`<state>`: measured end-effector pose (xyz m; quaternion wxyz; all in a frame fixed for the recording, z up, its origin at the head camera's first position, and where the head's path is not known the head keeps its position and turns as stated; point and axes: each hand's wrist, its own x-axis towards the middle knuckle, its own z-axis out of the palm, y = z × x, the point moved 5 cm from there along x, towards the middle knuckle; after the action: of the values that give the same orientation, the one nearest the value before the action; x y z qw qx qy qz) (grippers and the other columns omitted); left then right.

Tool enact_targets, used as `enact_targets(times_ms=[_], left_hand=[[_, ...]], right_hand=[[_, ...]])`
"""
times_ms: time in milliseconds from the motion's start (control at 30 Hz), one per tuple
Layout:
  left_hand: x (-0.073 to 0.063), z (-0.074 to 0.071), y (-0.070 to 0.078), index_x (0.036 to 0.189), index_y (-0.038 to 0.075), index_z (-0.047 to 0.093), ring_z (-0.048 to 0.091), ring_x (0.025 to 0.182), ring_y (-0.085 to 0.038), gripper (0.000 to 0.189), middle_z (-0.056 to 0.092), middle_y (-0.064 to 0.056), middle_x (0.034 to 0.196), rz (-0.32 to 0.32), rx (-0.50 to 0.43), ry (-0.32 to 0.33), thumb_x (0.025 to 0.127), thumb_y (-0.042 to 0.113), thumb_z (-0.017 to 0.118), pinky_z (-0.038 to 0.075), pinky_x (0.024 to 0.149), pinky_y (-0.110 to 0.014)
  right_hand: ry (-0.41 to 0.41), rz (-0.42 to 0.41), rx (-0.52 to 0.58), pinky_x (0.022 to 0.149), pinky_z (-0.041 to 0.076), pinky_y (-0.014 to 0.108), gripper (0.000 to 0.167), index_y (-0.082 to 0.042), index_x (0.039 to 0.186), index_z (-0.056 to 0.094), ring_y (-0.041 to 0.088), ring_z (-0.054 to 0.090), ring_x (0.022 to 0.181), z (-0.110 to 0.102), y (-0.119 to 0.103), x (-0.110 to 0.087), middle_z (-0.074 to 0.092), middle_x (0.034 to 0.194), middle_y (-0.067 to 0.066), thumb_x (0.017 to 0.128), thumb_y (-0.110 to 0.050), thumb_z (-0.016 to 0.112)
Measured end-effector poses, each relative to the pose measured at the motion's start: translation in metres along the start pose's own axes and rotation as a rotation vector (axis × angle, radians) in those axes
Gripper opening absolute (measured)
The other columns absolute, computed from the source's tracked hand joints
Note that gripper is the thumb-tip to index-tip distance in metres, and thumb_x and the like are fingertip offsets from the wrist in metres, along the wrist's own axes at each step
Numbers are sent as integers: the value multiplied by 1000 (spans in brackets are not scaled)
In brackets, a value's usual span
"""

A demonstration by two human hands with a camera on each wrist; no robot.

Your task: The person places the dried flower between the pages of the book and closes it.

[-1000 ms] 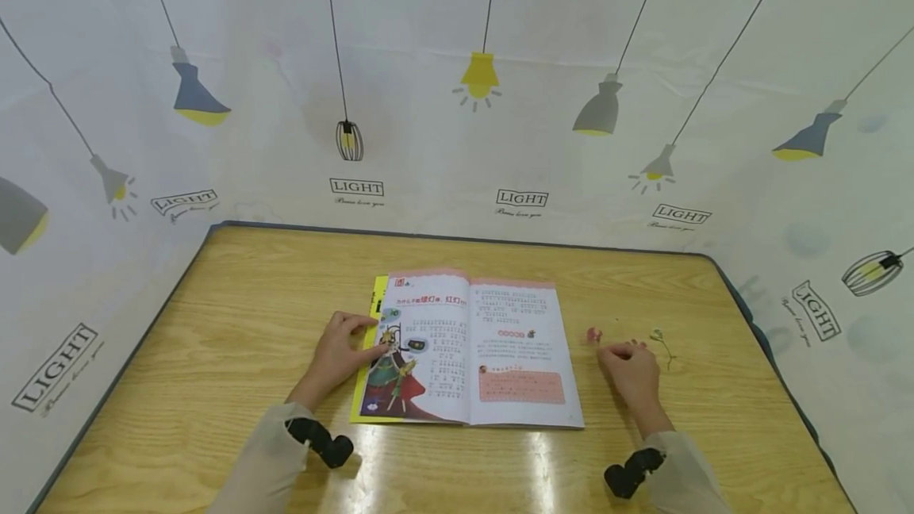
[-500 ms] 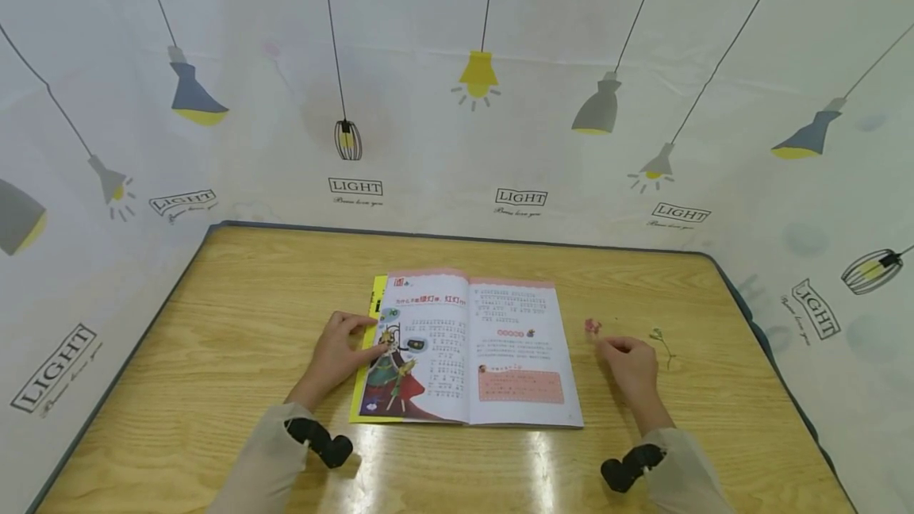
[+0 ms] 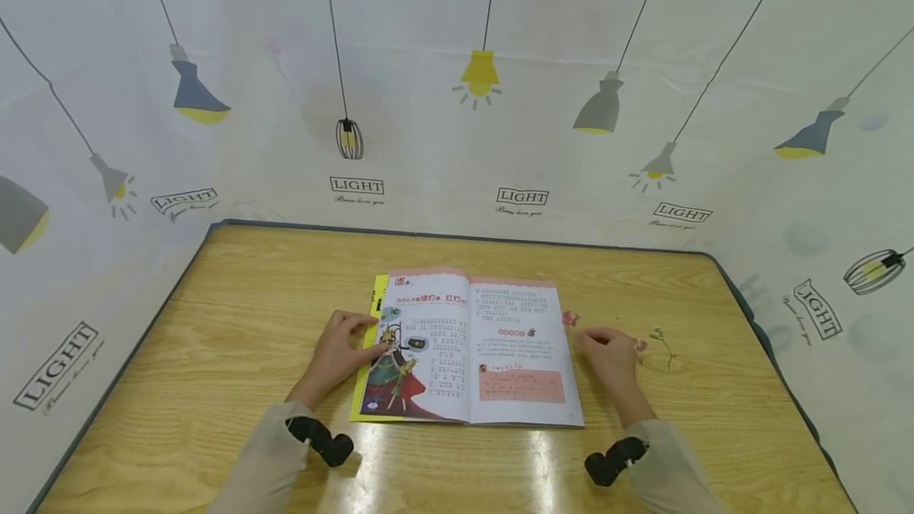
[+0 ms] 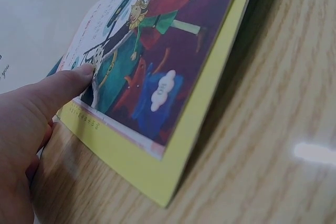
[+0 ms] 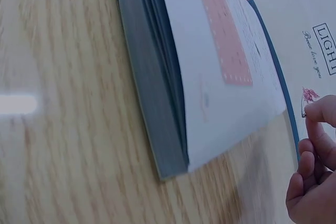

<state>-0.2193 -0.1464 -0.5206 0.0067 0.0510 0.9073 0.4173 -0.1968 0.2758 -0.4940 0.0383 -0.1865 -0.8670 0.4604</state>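
Observation:
An open picture book [image 3: 510, 351] with a yellow cover lies on the wooden table. My left hand [image 3: 341, 351] holds its left edge, the thumb [image 4: 79, 80] flat on the illustrated page and the fingers at the cover's side, partly hidden. To the right of the book, my right hand [image 3: 610, 359] pinches a small pink flower [image 5: 310, 95] by its thin stem between thumb and index finger. In the head view, that flower's head is right beside the right page's edge.
Behind the right hand lies another small pink flower [image 3: 639, 345]. Farther right is a thin green sprig [image 3: 662, 345]. A white curtain printed with lamps [image 3: 428, 101] surrounds the table [image 3: 214, 324] at the back and sides.
My right hand has moved left with the pink flower, toward the book's right page. This uncovers the other pink flower behind it. The left hand and book stay in place.

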Motion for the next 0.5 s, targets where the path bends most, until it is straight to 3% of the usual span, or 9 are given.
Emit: enact_targets(times_ms=[167,500], left_hand=[[0,0,0,115,7,61,42,99,-25,54,43,-11,110,1,-2,2,73,38,76,33,85,-41],[0,-1,0,114,7,62,42,97,-26,53,44,-12,109,20,4,8,74,37,76,34,83,-40]], right_hand=[[-35,12,25,64,42,24,30,6,98,65,21,52,81,10,-8,-2,61,91,16,84,-21,64],[-56,53,35,61,41,24,28,3,97,66,21,51,78,29,-20,-5,60,92,14,84,-22,64]])
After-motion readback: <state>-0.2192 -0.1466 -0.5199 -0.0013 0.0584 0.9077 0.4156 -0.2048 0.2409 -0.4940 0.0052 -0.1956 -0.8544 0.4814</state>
